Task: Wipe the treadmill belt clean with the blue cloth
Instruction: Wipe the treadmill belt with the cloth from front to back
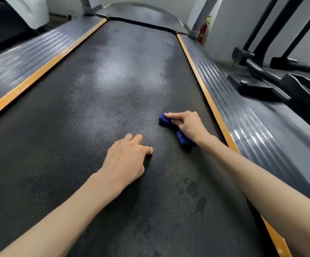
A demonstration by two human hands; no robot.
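Right hand (pixel 187 125) grips bunched blue cloth (pixel 164 120) by right edge of treadmill belt (pixel 113 80), long axis far-left to near-right. Left hand (pixel 126 160) empty, loose, rests mid-belt. Most belt lies left.

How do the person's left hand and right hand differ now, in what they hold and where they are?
The right hand holds the crumpled blue cloth; the left hand holds nothing. The right hand lies farther forward, near the orange right edge strip; the left hand sits near the middle. Both are down on the black textured treadmill belt.
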